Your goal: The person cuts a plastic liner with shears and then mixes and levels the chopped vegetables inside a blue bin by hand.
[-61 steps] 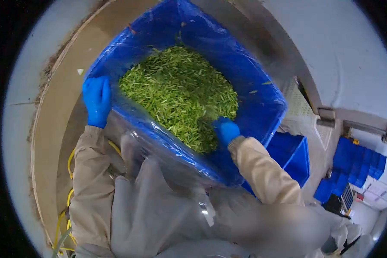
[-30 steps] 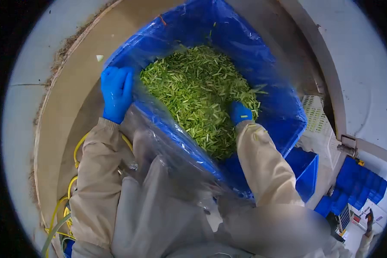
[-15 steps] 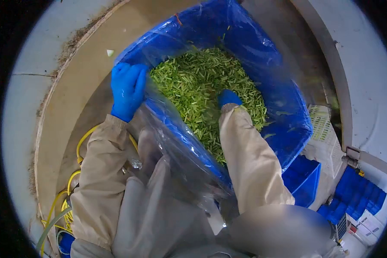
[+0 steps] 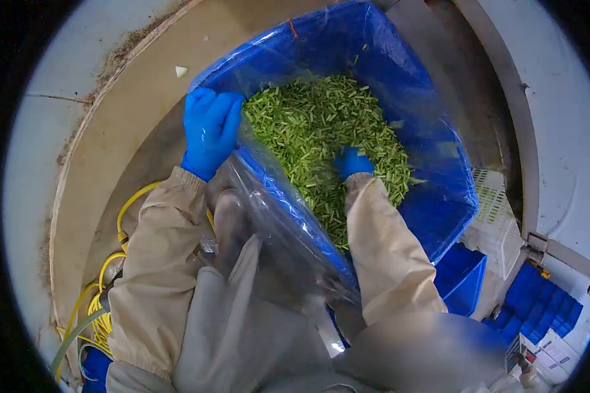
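A large blue bin (image 4: 439, 131), lined with clear plastic film (image 4: 269, 216), holds a heap of chopped green stems (image 4: 295, 124). At the bin's left corner my left hand (image 4: 210, 131), in a blue glove, has its fingers closed on the rim and the film. My right hand (image 4: 354, 162), also gloved in blue, is sunk in the heap near its middle. Stem pieces cover its fingers, so what they hold is hidden.
A yellow hose (image 4: 105, 321) lies coiled at the lower left. White perforated crates (image 4: 495, 209), a smaller blue crate (image 4: 462, 278) and stacked blue crates (image 4: 537, 301) stand at the right. A pale scrap (image 4: 181, 71) lies beyond the bin's left corner.
The bin and both arms appear slightly farther right in the view. My right hand is still in the heap, with some of the stems around it shifted. My left hand keeps its place on the rim.
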The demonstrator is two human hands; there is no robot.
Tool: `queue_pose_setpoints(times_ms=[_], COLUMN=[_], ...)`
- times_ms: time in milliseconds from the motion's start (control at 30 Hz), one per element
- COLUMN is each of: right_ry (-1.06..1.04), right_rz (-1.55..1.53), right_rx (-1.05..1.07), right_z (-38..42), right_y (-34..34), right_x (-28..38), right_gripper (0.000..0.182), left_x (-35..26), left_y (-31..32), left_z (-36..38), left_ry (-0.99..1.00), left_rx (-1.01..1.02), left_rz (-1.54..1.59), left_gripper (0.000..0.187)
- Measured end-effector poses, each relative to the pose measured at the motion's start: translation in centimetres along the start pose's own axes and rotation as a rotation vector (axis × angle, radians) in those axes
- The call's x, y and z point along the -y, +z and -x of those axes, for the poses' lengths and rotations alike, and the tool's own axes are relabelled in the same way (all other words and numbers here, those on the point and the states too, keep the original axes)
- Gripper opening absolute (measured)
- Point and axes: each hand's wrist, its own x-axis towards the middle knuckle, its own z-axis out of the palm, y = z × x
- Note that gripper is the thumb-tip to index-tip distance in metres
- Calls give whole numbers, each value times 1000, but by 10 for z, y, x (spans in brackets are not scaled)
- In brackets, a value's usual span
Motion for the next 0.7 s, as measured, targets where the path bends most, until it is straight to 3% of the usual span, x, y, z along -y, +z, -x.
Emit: queue_pose_setpoints(times_ms=[200, 300, 367, 467, 567, 633, 700], right_ry=[66, 101, -172, -181, -186, -76, -9], right_rz=[119, -123, 24, 267, 141, 147, -20], right_rx=[225, 230, -7, 87, 47, 143, -50], right_z=[14, 23, 24, 27, 40, 23, -3], right_y=[-27, -40, -20, 10, -19, -34, -40], right_x=[32, 21, 6, -7, 16, 32, 55], right_gripper=[35, 35, 23, 21, 25, 32, 36], left_x=[0, 1, 5, -1, 2, 2, 0], left_y=[-1, 0, 2, -2, -1, 0, 2], left_z=[-1, 1, 2, -1, 0, 1, 1], left_ry=[3, 10, 32, 8, 13, 14, 24], left_rx=[5, -5, -5, 16, 7, -4, -18], left_rz=[10, -1, -6, -1, 12, 8, 7], left_gripper=[4, 5, 6, 5, 6, 6, 6])
